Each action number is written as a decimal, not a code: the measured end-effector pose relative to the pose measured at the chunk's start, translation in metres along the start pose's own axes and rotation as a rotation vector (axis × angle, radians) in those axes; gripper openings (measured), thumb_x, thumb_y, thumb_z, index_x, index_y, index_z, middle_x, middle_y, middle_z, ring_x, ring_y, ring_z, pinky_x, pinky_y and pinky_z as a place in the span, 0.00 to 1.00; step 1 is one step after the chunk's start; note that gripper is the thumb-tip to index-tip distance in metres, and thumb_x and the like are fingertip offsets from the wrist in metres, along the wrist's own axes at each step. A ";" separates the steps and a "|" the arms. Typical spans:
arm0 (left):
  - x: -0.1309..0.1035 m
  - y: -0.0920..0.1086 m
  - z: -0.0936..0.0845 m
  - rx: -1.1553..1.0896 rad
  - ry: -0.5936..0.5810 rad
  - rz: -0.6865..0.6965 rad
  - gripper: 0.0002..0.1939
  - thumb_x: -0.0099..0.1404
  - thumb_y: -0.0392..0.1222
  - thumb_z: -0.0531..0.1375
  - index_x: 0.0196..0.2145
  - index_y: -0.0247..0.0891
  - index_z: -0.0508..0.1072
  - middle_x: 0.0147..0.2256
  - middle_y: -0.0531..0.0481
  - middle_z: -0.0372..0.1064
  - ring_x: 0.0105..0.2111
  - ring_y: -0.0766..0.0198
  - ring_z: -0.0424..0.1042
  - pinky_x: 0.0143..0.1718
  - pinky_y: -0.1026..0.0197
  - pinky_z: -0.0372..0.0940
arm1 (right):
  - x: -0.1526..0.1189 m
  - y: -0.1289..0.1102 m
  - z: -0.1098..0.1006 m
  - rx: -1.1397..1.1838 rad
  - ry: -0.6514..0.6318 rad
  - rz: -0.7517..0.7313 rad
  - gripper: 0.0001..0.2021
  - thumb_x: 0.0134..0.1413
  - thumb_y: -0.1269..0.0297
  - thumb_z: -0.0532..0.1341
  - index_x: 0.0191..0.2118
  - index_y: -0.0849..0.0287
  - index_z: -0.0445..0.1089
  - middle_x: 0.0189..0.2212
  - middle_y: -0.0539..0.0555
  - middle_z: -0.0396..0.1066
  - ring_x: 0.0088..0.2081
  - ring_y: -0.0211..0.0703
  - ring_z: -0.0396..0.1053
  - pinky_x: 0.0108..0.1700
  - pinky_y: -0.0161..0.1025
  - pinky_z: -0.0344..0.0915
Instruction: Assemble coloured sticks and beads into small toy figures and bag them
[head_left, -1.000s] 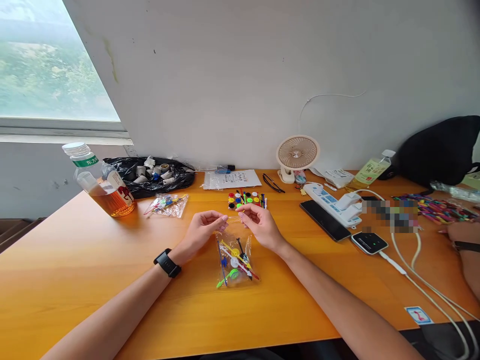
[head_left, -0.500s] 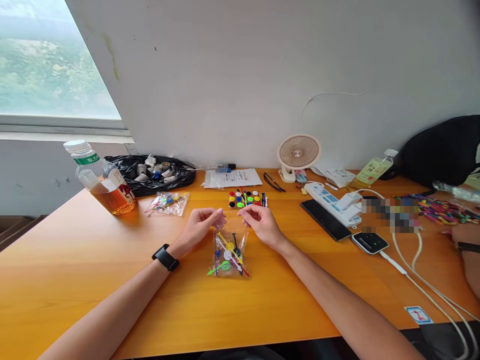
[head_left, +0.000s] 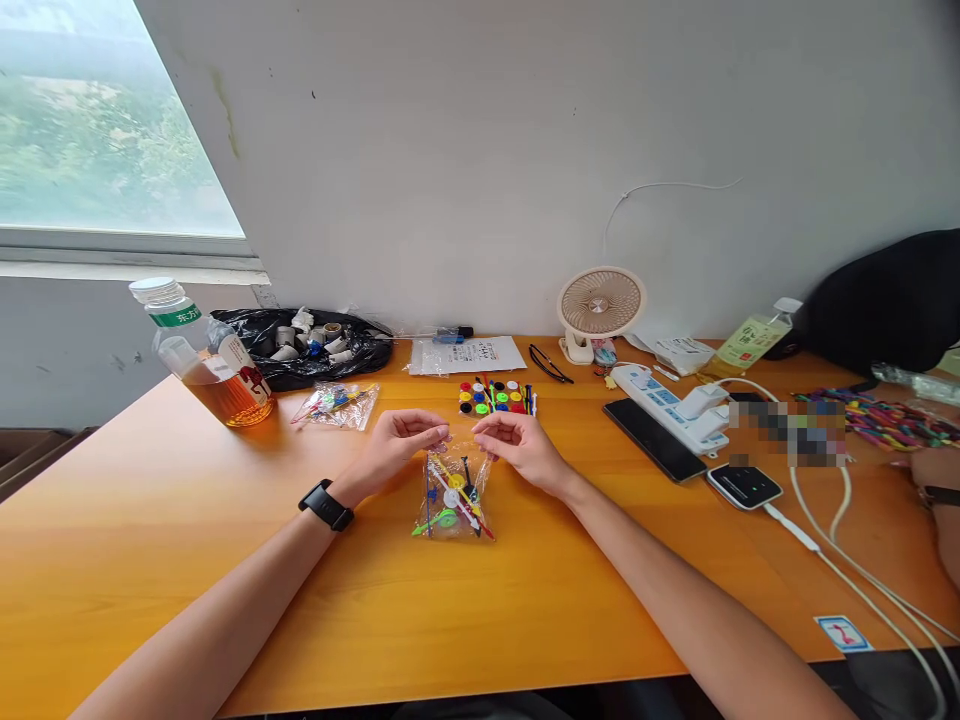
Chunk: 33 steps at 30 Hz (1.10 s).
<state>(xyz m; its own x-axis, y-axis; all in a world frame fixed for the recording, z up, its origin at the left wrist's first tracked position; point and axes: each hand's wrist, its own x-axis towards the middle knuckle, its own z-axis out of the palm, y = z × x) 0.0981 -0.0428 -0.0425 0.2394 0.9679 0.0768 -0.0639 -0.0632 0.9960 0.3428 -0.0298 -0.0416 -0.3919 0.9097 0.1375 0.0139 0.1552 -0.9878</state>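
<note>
A clear plastic bag (head_left: 453,495) with colourful arrow-shaped pieces and small discs inside lies on the wooden table in front of me. My left hand (head_left: 409,440) pinches the bag's top edge near its left corner. At the right corner of the same edge, the fingers of my right hand (head_left: 517,447) are closed on the plastic. Just beyond my hands sits a group of coloured discs and sticks (head_left: 495,398). A second clear bag of coloured pieces (head_left: 337,405) lies to the left.
A tilted tea bottle (head_left: 214,365) and a black bag of rolls (head_left: 300,345) stand at left. Behind are a fan (head_left: 600,305) and glasses (head_left: 550,364). Rightward are a phone (head_left: 652,440), a power strip (head_left: 667,408), cables and another person's arm (head_left: 937,500).
The bag has moved slightly away from me, up toward my hands. My fingers have closed on its top edge, and my right hand has shifted slightly left.
</note>
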 end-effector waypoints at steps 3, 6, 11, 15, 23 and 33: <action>0.002 0.004 -0.007 0.039 -0.006 0.019 0.19 0.59 0.53 0.75 0.41 0.35 0.86 0.37 0.42 0.83 0.35 0.59 0.80 0.41 0.58 0.74 | 0.002 0.003 -0.003 0.050 0.038 0.011 0.18 0.52 0.47 0.74 0.38 0.57 0.82 0.28 0.51 0.76 0.28 0.40 0.70 0.35 0.40 0.70; 0.004 0.004 -0.014 0.044 -0.013 0.027 0.19 0.58 0.52 0.76 0.41 0.36 0.86 0.38 0.41 0.84 0.36 0.56 0.81 0.43 0.56 0.75 | 0.005 0.005 -0.007 0.096 0.063 0.005 0.16 0.51 0.50 0.75 0.40 0.56 0.84 0.28 0.51 0.77 0.29 0.40 0.70 0.36 0.40 0.70; 0.006 0.000 -0.021 0.022 -0.007 0.038 0.16 0.60 0.50 0.74 0.42 0.37 0.87 0.40 0.41 0.84 0.39 0.54 0.81 0.45 0.54 0.76 | 0.005 0.005 -0.010 0.199 0.067 0.009 0.13 0.50 0.56 0.75 0.41 0.55 0.86 0.30 0.53 0.80 0.30 0.39 0.70 0.37 0.39 0.67; 0.006 -0.003 -0.019 -0.089 0.015 0.032 0.13 0.61 0.47 0.72 0.41 0.37 0.86 0.39 0.43 0.83 0.38 0.58 0.80 0.44 0.57 0.75 | 0.003 0.002 -0.010 0.246 0.066 0.023 0.10 0.51 0.58 0.73 0.39 0.55 0.86 0.29 0.53 0.79 0.30 0.40 0.69 0.36 0.39 0.66; 0.003 -0.001 -0.008 -0.071 0.096 0.050 0.17 0.57 0.49 0.77 0.38 0.35 0.85 0.35 0.44 0.82 0.33 0.61 0.79 0.40 0.59 0.73 | 0.002 0.000 -0.007 0.265 0.047 -0.015 0.11 0.60 0.57 0.67 0.42 0.58 0.82 0.31 0.54 0.79 0.30 0.40 0.71 0.35 0.38 0.67; 0.002 0.005 -0.008 -0.032 0.068 0.062 0.21 0.56 0.50 0.78 0.41 0.34 0.84 0.35 0.43 0.83 0.34 0.58 0.81 0.39 0.59 0.75 | 0.004 0.002 0.000 0.110 0.126 0.006 0.19 0.47 0.49 0.78 0.35 0.60 0.81 0.26 0.51 0.76 0.26 0.38 0.69 0.32 0.37 0.69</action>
<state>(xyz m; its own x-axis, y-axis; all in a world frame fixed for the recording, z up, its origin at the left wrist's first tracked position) 0.0905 -0.0397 -0.0374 0.1680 0.9766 0.1343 -0.1080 -0.1172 0.9872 0.3414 -0.0259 -0.0425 -0.2734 0.9527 0.1325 -0.0875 0.1126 -0.9898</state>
